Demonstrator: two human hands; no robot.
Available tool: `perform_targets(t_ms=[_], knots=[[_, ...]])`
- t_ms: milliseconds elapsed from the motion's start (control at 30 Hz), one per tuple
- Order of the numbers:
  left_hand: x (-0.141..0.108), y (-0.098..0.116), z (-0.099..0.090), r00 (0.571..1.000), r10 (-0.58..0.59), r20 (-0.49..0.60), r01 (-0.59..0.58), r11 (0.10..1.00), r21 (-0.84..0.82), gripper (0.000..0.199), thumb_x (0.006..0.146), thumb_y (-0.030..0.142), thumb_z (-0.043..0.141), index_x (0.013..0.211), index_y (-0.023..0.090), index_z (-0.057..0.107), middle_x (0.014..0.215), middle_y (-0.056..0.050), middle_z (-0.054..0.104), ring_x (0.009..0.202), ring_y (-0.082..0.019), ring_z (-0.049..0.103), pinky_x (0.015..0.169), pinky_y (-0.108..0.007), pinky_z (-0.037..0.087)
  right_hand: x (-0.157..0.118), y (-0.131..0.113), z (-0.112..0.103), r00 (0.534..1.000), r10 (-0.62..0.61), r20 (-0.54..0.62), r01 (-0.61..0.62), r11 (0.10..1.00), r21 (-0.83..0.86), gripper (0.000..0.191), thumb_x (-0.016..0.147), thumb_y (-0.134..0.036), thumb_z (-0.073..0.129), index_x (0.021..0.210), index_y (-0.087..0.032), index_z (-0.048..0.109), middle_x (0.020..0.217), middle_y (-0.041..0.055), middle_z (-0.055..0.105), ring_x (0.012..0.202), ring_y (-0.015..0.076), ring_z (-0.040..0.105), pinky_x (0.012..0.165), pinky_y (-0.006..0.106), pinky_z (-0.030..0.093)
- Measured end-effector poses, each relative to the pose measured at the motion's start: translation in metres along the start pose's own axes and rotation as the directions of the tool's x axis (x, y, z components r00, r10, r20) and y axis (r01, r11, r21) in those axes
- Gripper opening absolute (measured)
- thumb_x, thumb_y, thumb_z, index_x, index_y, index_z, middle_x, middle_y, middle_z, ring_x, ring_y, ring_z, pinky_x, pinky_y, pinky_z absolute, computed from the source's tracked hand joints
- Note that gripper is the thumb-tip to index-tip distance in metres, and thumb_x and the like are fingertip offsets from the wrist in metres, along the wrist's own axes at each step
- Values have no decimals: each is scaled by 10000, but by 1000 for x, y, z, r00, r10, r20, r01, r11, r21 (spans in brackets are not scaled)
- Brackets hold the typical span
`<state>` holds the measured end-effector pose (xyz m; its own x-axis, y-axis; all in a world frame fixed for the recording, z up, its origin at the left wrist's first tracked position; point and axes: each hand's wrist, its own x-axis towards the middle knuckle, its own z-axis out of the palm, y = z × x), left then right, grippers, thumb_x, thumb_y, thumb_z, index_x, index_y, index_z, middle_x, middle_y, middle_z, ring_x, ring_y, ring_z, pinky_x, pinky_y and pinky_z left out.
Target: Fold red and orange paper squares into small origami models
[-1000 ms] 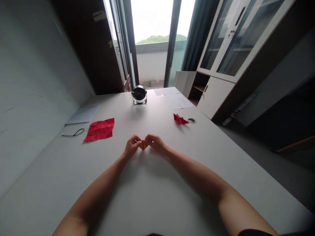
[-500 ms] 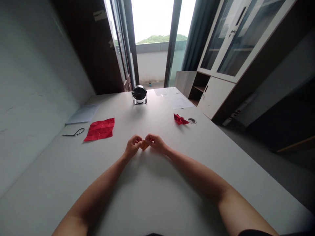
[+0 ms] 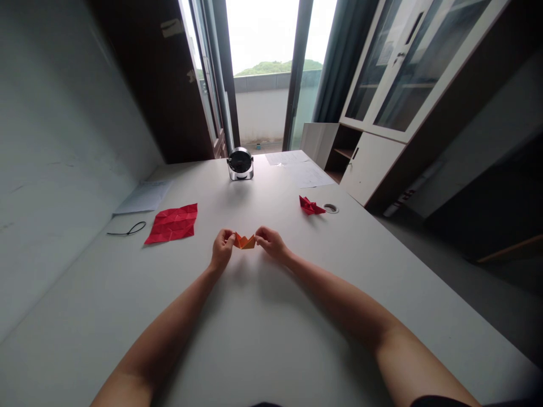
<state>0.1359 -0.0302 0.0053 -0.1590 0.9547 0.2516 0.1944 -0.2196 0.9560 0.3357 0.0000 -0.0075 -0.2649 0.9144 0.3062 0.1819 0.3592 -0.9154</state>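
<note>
An orange folded paper (image 3: 245, 242), shaped like a small boat with raised points, is held between my two hands a little above the white table (image 3: 254, 316). My left hand (image 3: 222, 247) pinches its left end between thumb and fingers. At the right end, my right hand (image 3: 270, 243) grips the other tip with its fingertips. A creased red paper sheet (image 3: 173, 223) lies to the left of my left hand. Farther off to the right rests a red folded paper boat (image 3: 311, 206), beside a white tape roll (image 3: 331, 208).
A round black and silver device (image 3: 240, 164) stands toward the table's far end. Paper sheets (image 3: 311, 174) lie at the far right, and another sheet (image 3: 143, 196) at the far left. A black cable tie (image 3: 129, 229) sits near the left wall.
My hands have moved apart and slightly up. The orange paper between them has opened out from a narrow folded point into a wider boat-like shape.
</note>
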Motion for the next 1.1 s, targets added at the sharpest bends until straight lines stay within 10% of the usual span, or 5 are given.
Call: perform_targets(t_ms=[367, 633, 800, 1100], knots=[[8, -18, 0, 992, -41, -123, 22, 989, -149, 194, 913, 412, 492, 942, 231, 431, 744, 33, 493, 556, -101, 462, 570, -234, 436, 1, 2, -3, 1000, 21, -17, -21, 1000, -4, 47, 767, -242, 544, 755, -196, 541, 671, -20, 575, 616, 128, 508, 580, 238, 406], [-1, -7, 1, 999, 32, -42, -33, 999, -9, 156, 942, 373, 483, 968, 220, 465, 765, 19, 527, 604, -110, 511, 626, -249, 453, -4, -9, 0, 993, -114, 27, 116, 986, -123, 389, 782, -243, 635, 1162, -238, 550, 1033, 45, 641, 706, 127, 578, 652, 255, 474], [0, -6, 1, 999, 16, -46, -20, 997, -71, 137, 943, 345, 480, 981, 215, 461, 803, 15, 540, 615, -109, 554, 655, -267, 483, -6, -14, -3, 972, -213, 102, 234, 934, -272, 86, 871, -252, 563, 927, -206, 610, 969, 49, 628, 716, 123, 574, 671, 244, 449], [-2, -4, 5, 997, -20, 72, 36, 972, -230, 128, 921, 307, 499, 972, 202, 447, 834, 15, 555, 629, -105, 601, 706, -298, 519, -9, -18, -6, 981, -177, 79, 187, 754, -630, 200, 919, -407, 572, 867, -216, 605, 791, 6, 654, 642, 127, 547, 609, 228, 327]])
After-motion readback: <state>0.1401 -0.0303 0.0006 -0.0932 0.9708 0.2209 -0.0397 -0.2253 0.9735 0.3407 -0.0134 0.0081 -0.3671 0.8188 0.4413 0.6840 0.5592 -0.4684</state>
